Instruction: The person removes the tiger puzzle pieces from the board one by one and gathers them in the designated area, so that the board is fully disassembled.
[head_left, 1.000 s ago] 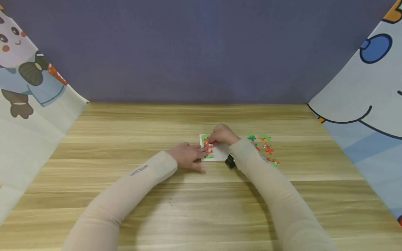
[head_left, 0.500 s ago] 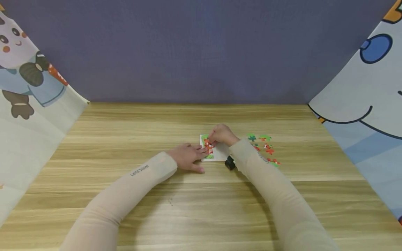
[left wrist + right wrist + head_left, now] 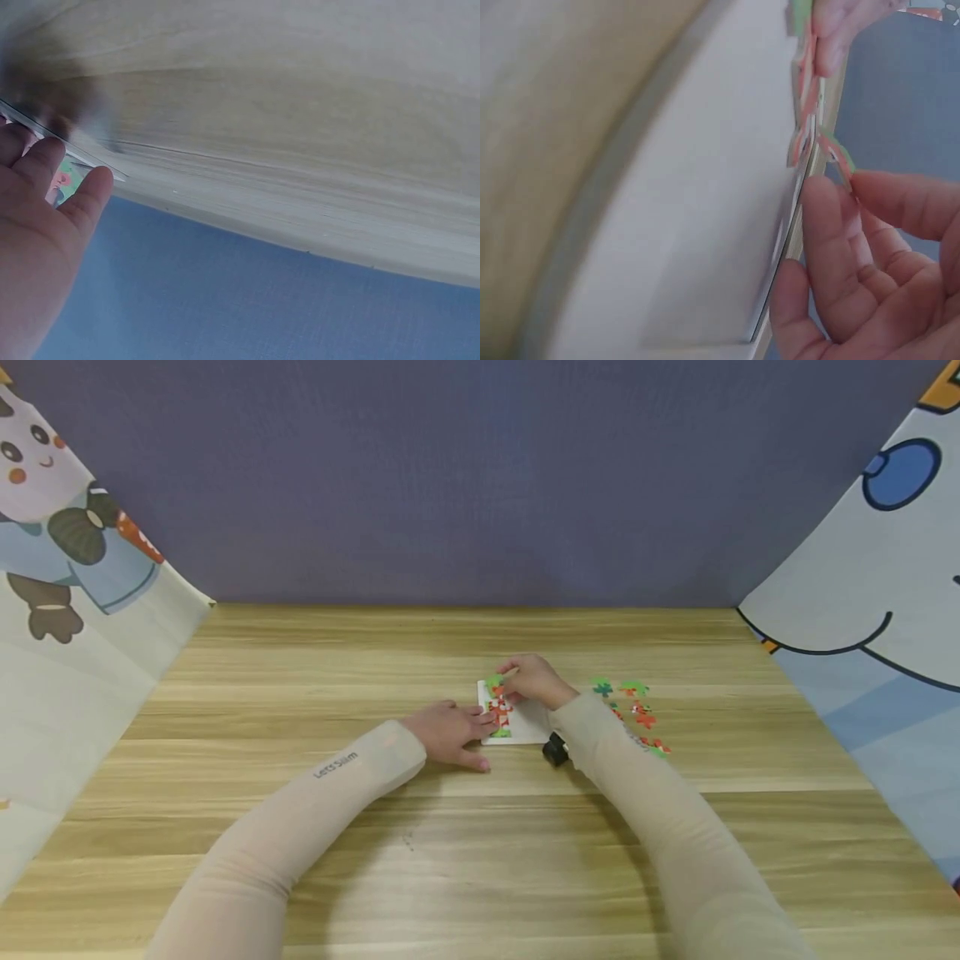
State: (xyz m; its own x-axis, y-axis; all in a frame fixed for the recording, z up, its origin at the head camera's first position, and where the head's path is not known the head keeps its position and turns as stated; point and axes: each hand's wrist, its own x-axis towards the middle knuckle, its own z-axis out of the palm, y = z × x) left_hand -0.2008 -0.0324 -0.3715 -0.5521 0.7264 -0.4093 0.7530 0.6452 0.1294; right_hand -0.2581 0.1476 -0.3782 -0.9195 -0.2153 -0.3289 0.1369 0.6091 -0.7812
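Observation:
A white puzzle tray (image 3: 531,727) lies flat on the table, with joined red and green pieces (image 3: 500,717) along its left side. My left hand (image 3: 450,732) rests at the tray's left edge, fingers extended over the joined pieces. In the right wrist view, thumb and index finger of my right hand (image 3: 885,247) pinch a green and red puzzle piece (image 3: 836,156), tilted up off the tray. From the head, that hand (image 3: 534,682) is above the tray's upper part, and the pinched piece shows at its fingertips near the top left corner.
Several loose puzzle pieces (image 3: 637,714) in green and red lie right of the tray, partly behind the right sleeve (image 3: 611,743). A black camera (image 3: 555,749) sits under the right wrist. A dark cloth wall (image 3: 480,485) closes off the table's far edge.
The right hand has lifted a green and red piece at the tray's top left, and its fingers have opened out slightly. The left hand has stayed in place.

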